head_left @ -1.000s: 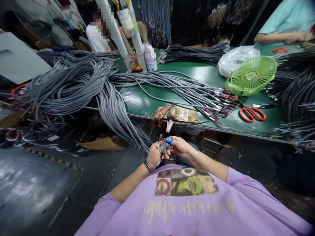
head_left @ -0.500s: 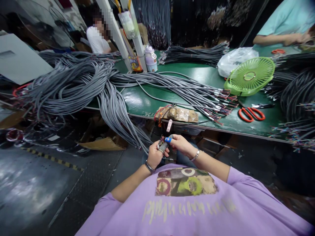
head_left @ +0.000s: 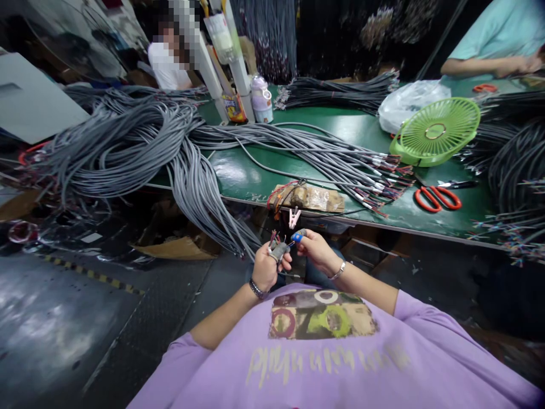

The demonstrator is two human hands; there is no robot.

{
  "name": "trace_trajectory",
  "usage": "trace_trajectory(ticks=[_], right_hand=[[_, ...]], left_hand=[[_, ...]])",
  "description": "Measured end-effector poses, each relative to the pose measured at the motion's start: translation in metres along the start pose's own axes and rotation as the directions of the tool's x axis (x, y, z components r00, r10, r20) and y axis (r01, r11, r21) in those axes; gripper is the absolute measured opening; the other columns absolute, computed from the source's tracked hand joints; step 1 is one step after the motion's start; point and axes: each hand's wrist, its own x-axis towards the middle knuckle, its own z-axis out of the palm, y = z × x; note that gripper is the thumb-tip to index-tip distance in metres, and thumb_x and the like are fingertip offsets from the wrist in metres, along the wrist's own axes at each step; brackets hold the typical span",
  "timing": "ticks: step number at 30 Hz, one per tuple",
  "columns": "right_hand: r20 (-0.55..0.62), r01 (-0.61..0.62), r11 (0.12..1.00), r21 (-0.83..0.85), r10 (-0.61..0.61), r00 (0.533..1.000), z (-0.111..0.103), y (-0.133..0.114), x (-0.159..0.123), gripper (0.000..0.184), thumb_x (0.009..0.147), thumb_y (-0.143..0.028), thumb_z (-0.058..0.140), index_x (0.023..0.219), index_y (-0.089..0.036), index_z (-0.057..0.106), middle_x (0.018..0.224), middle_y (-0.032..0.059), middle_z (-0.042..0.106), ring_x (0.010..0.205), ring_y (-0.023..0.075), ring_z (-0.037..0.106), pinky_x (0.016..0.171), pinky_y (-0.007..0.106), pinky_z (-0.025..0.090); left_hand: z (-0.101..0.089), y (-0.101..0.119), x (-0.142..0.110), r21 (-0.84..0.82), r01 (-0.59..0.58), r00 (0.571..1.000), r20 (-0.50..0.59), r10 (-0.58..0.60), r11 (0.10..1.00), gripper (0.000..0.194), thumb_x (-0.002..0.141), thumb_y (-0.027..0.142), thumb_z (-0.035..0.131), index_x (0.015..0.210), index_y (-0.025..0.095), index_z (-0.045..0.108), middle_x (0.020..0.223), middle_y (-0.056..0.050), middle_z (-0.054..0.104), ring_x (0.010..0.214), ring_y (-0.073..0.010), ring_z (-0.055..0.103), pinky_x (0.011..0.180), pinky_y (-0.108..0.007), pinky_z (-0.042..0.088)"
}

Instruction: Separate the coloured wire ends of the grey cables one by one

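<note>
My left hand (head_left: 268, 266) is closed around the end of a grey cable, with its thin coloured wires (head_left: 275, 237) fanning out above the thumb. A grey covering wraps the left thumb. Close by on the right, my right hand (head_left: 314, 247) pinches a wire tip from that end between thumb and finger. Blue and grey coverings sit on the right fingertips. Just above both hands, at the bench edge, a pale pink clip (head_left: 293, 218) sticks out beside a taped wooden block (head_left: 313, 197). The held cable's further run is hidden.
Grey cables (head_left: 123, 147) lie in a big bundle on the green bench (head_left: 232, 173), some hanging over its edge. Orange-handled scissors (head_left: 437, 199), a green fan (head_left: 438, 130), a plastic bag (head_left: 409, 102) and a bottle (head_left: 261, 99) stand to the right and back. Two people sit across.
My hands have moved slightly apart, and the coloured wires now spread out above the left hand. The pink clip's two arms now show spread, where it looked like a single piece before.
</note>
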Motion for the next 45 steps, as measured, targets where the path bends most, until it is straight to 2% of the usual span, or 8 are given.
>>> trace_trajectory(ticks=[5,14,22,28,33,37,41,45], right_hand=[[0.049,-0.091,0.995,-0.051,0.094,0.994,0.002,-0.008,0.0,0.034,0.062,-0.045,0.071,0.067,-0.017,0.053,0.058,-0.0041,0.049,0.049,0.0062,0.042,0.047,0.02,0.041],[0.092,-0.084,0.983,-0.161,0.1,0.991,-0.001,-0.006,0.001,0.024,0.06,-0.034,0.071,0.067,-0.017,0.056,0.05,-0.0061,0.047,0.046,0.0062,0.041,0.044,0.019,0.036],[-0.009,0.043,0.995,-0.086,-0.044,0.999,0.009,0.004,-0.005,0.018,0.061,-0.03,0.067,0.065,-0.016,0.056,0.053,-0.0052,0.049,0.049,0.0066,0.041,0.048,0.021,0.035],[-0.071,-0.002,0.999,0.05,0.006,0.997,0.014,0.013,-0.001,0.016,0.061,-0.027,0.063,0.063,-0.018,0.051,0.052,-0.0059,0.047,0.045,0.0059,0.038,0.045,0.021,0.028],[-0.219,-0.058,0.972,0.228,0.109,0.97,-0.004,0.0,0.013,0.019,0.06,-0.023,0.062,0.064,-0.019,0.044,0.053,-0.0075,0.041,0.046,0.0049,0.034,0.044,0.019,0.028],[-0.059,-0.106,0.972,0.208,0.12,0.991,-0.012,-0.008,0.009,0.023,0.062,-0.031,0.067,0.066,-0.017,0.05,0.057,-0.0054,0.047,0.049,0.0056,0.039,0.048,0.02,0.034],[0.062,-0.13,0.988,0.08,0.126,0.99,-0.003,-0.007,0.0,0.033,0.064,-0.044,0.07,0.07,-0.015,0.057,0.063,-0.0024,0.053,0.052,0.0063,0.043,0.05,0.021,0.036],[0.129,-0.08,0.996,-0.044,0.085,0.988,0.006,-0.009,-0.002,0.034,0.058,-0.041,0.076,0.069,-0.014,0.06,0.06,-0.0033,0.054,0.052,0.0057,0.043,0.051,0.02,0.034]], left_hand=[[-0.002,-0.004,0.0,0.061,-0.042,0.999,0.025,0.04,0.997,0.03,0.073,0.043,0.064,0.075,0.015,0.055,0.055,0.0,0.062,0.037,-0.0088,0.054,0.033,-0.017,0.026],[0.0,-0.004,-0.003,0.153,-0.059,0.996,0.077,0.047,0.986,0.028,0.073,0.042,0.064,0.072,0.015,0.056,0.054,0.001,0.062,0.038,-0.0085,0.054,0.034,-0.017,0.029],[0.001,-0.007,0.0,0.015,-0.034,0.998,-0.044,0.035,0.999,0.029,0.074,0.044,0.063,0.075,0.016,0.053,0.056,0.0,0.063,0.039,-0.0094,0.055,0.033,-0.017,0.028],[0.003,-0.01,-0.005,0.109,0.001,0.993,0.115,-0.014,0.994,0.028,0.074,0.042,0.064,0.077,0.016,0.055,0.056,0.001,0.062,0.037,-0.0092,0.054,0.032,-0.017,0.028],[0.001,-0.009,-0.008,0.138,0.019,0.987,0.157,-0.041,0.99,0.027,0.075,0.041,0.063,0.073,0.016,0.054,0.055,0.0,0.063,0.037,-0.009,0.055,0.033,-0.017,0.028],[-0.001,-0.003,-0.005,0.051,-0.012,0.997,0.073,0.009,0.999,0.028,0.075,0.041,0.063,0.071,0.015,0.054,0.055,0.0,0.062,0.036,-0.0079,0.053,0.033,-0.017,0.026],[-0.001,0.0,-0.005,0.036,-0.029,0.998,0.061,0.027,0.999,0.028,0.074,0.041,0.064,0.071,0.015,0.054,0.054,0.0,0.062,0.035,-0.0083,0.052,0.033,-0.017,0.025],[-0.001,-0.001,-0.006,0.049,-0.036,0.997,0.066,0.033,0.998,0.029,0.074,0.043,0.064,0.073,0.016,0.054,0.053,0.001,0.062,0.036,-0.0088,0.053,0.032,-0.018,0.026]])
